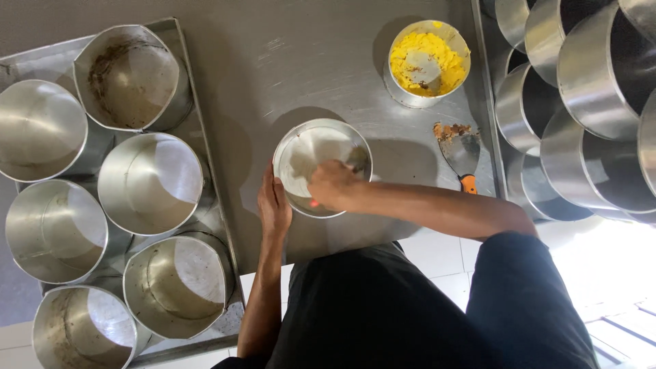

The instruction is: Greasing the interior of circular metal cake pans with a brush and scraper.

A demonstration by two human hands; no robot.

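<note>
no packages, no labels, no signs, no screens anywhere in view

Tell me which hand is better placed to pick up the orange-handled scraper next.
Right, probably. The right hand is inside the round tin, on the side toward the scraper. The left hand steadies the tin's far rim, farther from it.
</note>
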